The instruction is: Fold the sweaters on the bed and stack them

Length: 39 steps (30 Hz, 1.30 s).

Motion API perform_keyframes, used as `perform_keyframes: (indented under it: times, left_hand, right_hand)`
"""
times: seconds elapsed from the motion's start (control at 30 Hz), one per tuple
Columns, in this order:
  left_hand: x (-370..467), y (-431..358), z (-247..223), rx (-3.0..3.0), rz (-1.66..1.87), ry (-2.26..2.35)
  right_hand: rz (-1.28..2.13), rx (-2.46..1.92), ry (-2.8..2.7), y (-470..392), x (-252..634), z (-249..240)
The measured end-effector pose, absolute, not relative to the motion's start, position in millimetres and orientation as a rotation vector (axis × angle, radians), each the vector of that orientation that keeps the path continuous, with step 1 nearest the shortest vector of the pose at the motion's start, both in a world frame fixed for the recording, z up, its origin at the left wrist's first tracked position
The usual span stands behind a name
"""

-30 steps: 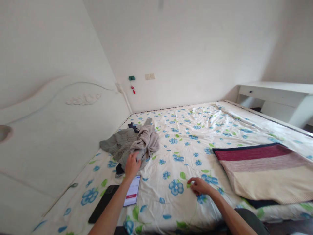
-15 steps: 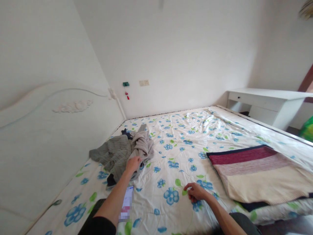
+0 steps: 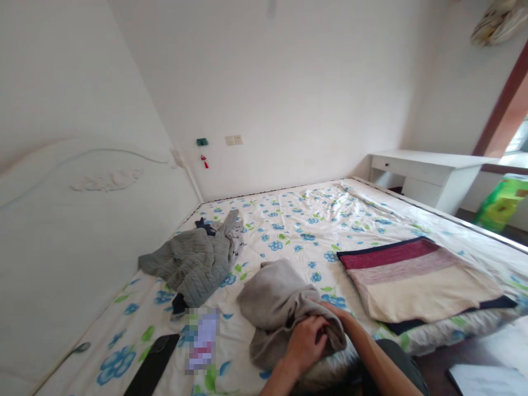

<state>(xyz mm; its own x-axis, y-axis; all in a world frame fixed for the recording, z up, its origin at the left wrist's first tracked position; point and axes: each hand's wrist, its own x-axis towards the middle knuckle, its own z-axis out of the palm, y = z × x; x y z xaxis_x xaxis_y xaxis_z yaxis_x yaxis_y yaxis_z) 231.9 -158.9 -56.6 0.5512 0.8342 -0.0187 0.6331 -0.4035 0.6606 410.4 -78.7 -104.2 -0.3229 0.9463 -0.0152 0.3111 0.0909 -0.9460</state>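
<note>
A taupe sweater point(image 3: 272, 297) lies bunched on the near part of the bed, right in front of me. My left hand point(image 3: 307, 341) is closed on its near edge, fingers curled into the cloth. Beside it, my right hand point(image 3: 333, 312) grips the same edge, its fingertips partly hidden in the folds. To the left, a grey-green cable-knit sweater point(image 3: 198, 258) rests in a loose heap, with a light printed cloth point(image 3: 237, 236) and dark fabric partly under it. On the right a striped knit garment point(image 3: 412, 280) in maroon, pink and cream is spread flat.
A black phone point(image 3: 152, 363) and a blurred phone-like screen point(image 3: 203, 341) lie on the floral bedsheet point(image 3: 284, 247) at near left. The white headboard point(image 3: 103, 231) borders the left side. A white desk point(image 3: 429, 165) and a green bag point(image 3: 501, 203) stand beyond the bed's right side.
The taupe sweater has come off the left heap toward me and to the right, pulled by my left hand. My right hand has joined it there. The view has turned slightly right.
</note>
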Motion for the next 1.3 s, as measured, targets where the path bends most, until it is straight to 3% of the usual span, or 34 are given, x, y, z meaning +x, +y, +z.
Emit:
perform_keyframes:
  times: [0.13, 0.27, 0.33, 0.47, 0.6, 0.7, 0.83, 0.97, 1.03, 1.1, 1.2, 1.3]
  left_hand:
    - [196, -120, -32, 2.295, 0.592, 1.443]
    - [161, -96, -30, 2.325, 0.251, 1.38]
    - [151, -93, -38, 2.227, 0.271, 1.313]
    - [146, -94, -46, 1.988, 0.573, 1.345]
    - [150, -93, -14, 1.95, 0.824, 1.359]
    - [149, -88, 46, 1.983, 1.04, 1.385]
    - [136, -72, 165, 2.074, 1.401, 1.401]
    - [109, -52, 269, 1.982, 1.789, 1.342]
    - [95, -47, 295, 2.109, 1.691, 1.449]
    - [83, -43, 301, 2.355, 1.305, 1.628]
    - [61, -36, 284, 2.582, 0.681, 1.838]
    - [31, -23, 249, 2.615, 0.468, 1.943]
  right_hand:
    - [1.34, -1.356, -1.519, -79, 416, -99]
    - [1.588, -1.065, -1.304, -95, 414, -87]
    - [1.652, -0.919, -1.431, -111, 409, -86]
    - [1.386, -1.158, -1.694, -146, 388, -101]
    - [0.95, -1.444, -1.513, -162, 377, -100]
    - [0.532, -1.444, -1.432, -149, 400, -50]
    - [-0.046, -1.317, -1.412, -107, 454, 72]
    - [-0.345, -1.206, -1.264, -69, 486, 178]
    - [-0.37, -1.183, -1.22, -57, 492, 203]
    - [-0.334, -1.248, -1.268, -50, 497, 208]
    - [-0.175, -1.463, -1.535, -43, 505, 189]
    - [0.071, -1.599, -1.833, -38, 515, 150]
